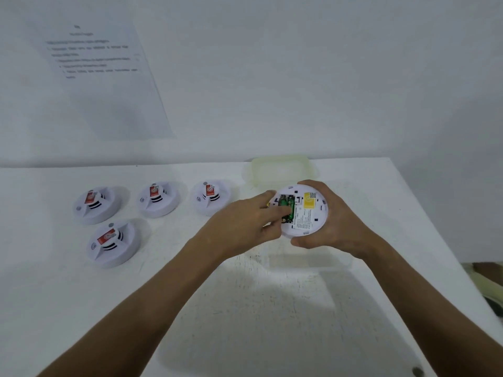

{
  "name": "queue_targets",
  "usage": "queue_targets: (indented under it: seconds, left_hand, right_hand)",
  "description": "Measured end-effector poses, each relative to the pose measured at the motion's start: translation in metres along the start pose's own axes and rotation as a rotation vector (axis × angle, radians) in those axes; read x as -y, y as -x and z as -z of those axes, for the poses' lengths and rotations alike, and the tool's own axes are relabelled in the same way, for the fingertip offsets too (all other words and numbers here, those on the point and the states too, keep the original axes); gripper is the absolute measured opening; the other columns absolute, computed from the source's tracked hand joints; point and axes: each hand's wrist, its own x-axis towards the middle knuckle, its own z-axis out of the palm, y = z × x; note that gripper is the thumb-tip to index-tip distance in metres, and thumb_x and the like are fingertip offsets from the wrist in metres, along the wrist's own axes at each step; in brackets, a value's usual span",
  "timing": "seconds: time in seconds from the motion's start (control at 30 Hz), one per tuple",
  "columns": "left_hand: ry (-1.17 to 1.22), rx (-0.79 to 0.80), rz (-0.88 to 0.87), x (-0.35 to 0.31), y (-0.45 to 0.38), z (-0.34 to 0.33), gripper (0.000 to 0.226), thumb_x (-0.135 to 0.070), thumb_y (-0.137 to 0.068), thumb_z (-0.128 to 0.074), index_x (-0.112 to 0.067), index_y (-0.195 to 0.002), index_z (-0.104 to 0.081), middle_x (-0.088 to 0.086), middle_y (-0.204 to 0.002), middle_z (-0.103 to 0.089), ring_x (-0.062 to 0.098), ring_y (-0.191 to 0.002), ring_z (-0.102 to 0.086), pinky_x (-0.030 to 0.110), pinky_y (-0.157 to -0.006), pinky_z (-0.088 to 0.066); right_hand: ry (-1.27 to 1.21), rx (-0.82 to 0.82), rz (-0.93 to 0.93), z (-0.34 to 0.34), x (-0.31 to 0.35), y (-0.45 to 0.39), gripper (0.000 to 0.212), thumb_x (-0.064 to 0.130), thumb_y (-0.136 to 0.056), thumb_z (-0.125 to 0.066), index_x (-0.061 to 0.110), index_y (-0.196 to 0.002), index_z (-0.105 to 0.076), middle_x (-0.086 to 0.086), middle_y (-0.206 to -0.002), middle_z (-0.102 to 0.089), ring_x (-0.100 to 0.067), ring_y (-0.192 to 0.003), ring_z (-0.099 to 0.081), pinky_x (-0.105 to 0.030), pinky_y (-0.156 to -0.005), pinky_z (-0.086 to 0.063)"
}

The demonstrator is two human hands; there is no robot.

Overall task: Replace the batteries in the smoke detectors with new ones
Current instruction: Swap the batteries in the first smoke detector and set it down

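- Head view: the right hand (330, 225) holds a white smoke detector (306, 213) above the desk (245, 308), back side up, fingers curled round its right rim and thumb under its near edge; its grip is closed on the detector.
- The open battery bay shows two green batteries (288, 205) lying side by side, next to a yellow label (309, 201) and a white printed label.
- The left hand (245, 224) reaches in from the left with its fingers stretched out; a fingertip presses on the batteries. Its grip is released, curled round nothing.
- Four more smoke detectors lie face up on the left part of the desk, each with a red sticker: three in a row at the back (96, 205) (159, 198) (211, 197) and one nearer (113, 243).
- A pale translucent container lid (283, 168) lies at the desk's far edge, just behind the held detector.
- A clear box rim (307, 263) shows faintly beneath the hands.
- A printed sheet (100, 74) is on the wall (299, 77), upper left.
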Motion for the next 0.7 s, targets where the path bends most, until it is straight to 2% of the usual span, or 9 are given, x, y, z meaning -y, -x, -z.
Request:
queue_targets:
  seconds: [0.07, 0.13, 0.2, 0.27, 0.37, 0.5, 0.6, 0.7]
  left_hand:
    - [0.109, 0.000, 0.083, -0.005, -0.004, -0.001, 0.037, -0.042, -0.092, -0.053, -0.021, -0.118, -0.067, 0.007, -0.122, -0.061, 0.014, -0.082, -0.061, 0.031, -0.063, -0.056]
    - [0.259, -0.033, 0.184, -0.007, -0.008, -0.002, 0.037, -0.044, -0.085, -0.068, -0.022, -0.115, -0.070, -0.001, -0.114, -0.063, 0.007, -0.087, -0.059, 0.030, -0.071, -0.056]
    - [0.358, -0.111, 0.269, -0.010, -0.012, -0.004, 0.030, -0.038, -0.079, -0.076, -0.021, -0.103, -0.075, -0.004, -0.094, -0.066, 0.006, -0.077, -0.060, 0.026, -0.068, -0.055]
    - [0.381, -0.131, 0.334, -0.013, -0.013, -0.005, 0.018, -0.035, -0.082, -0.075, -0.020, -0.093, -0.077, -0.005, -0.082, -0.067, 0.007, -0.071, -0.061, 0.027, -0.065, -0.053]
    - [0.473, -0.141, 0.461, -0.018, -0.013, -0.004, 0.008, -0.026, -0.089, -0.067, -0.022, -0.093, -0.074, -0.006, -0.078, -0.072, 0.007, -0.069, -0.066, 0.028, -0.067, -0.057]
    - [0.752, -0.248, 0.657, -0.007, -0.009, 0.003, 0.008, -0.011, -0.087, -0.069, -0.018, -0.092, -0.070, 0.005, -0.079, -0.073, 0.012, -0.066, -0.068, 0.027, -0.059, -0.057]
    - [0.762, -0.139, 0.724, -0.002, -0.002, -0.001, 0.009, -0.010, -0.083, -0.073, -0.014, -0.091, -0.073, 0.006, -0.081, -0.073, 0.007, -0.064, -0.063, 0.017, -0.058, -0.053]
    - [0.514, 0.068, 0.652, 0.001, 0.006, -0.013, 0.012, -0.026, -0.086, -0.070, -0.022, -0.097, -0.074, -0.003, -0.094, -0.066, 0.004, -0.074, -0.060, 0.014, -0.067, -0.047]
  right_hand:
    - [-0.006, -0.026, -0.006, 0.005, -0.001, 0.005, 0.095, 0.021, -0.045, -0.092, 0.023, -0.130, -0.050, 0.010, -0.118, -0.063, -0.013, -0.110, -0.063, -0.030, -0.085, -0.057]
    - [0.009, -0.036, -0.004, 0.009, -0.002, 0.010, 0.095, 0.027, -0.046, -0.090, 0.020, -0.132, -0.050, 0.007, -0.122, -0.062, -0.014, -0.112, -0.063, -0.031, -0.086, -0.057]
    - [0.033, -0.047, -0.007, 0.011, -0.002, 0.014, 0.096, 0.031, -0.044, -0.089, 0.021, -0.131, -0.050, 0.016, -0.119, -0.061, -0.007, -0.110, -0.062, -0.021, -0.084, -0.054]
    - [0.046, -0.065, -0.012, 0.013, -0.005, 0.018, 0.094, 0.030, -0.043, -0.090, 0.029, -0.127, -0.049, 0.024, -0.114, -0.059, 0.001, -0.106, -0.061, -0.013, -0.081, -0.051]
    - [0.071, -0.086, -0.027, 0.018, -0.009, 0.023, 0.093, 0.026, -0.044, -0.091, 0.038, -0.124, -0.046, 0.028, -0.115, -0.057, 0.006, -0.106, -0.058, -0.008, -0.082, -0.048]
    - [0.100, -0.133, -0.030, 0.029, -0.015, 0.029, 0.094, 0.020, -0.046, -0.093, 0.030, -0.127, -0.045, 0.019, -0.118, -0.057, 0.010, -0.106, -0.056, -0.004, -0.084, -0.045]
    - [0.120, -0.140, -0.035, 0.036, -0.018, 0.034, 0.097, 0.020, -0.046, -0.094, 0.024, -0.130, -0.044, 0.018, -0.119, -0.054, 0.015, -0.104, -0.053, -0.001, -0.083, -0.043]
    - [0.120, -0.120, -0.051, 0.036, -0.022, 0.037, 0.096, 0.024, -0.045, -0.090, 0.025, -0.130, -0.045, 0.022, -0.115, -0.057, 0.010, -0.106, -0.055, -0.004, -0.082, -0.046]
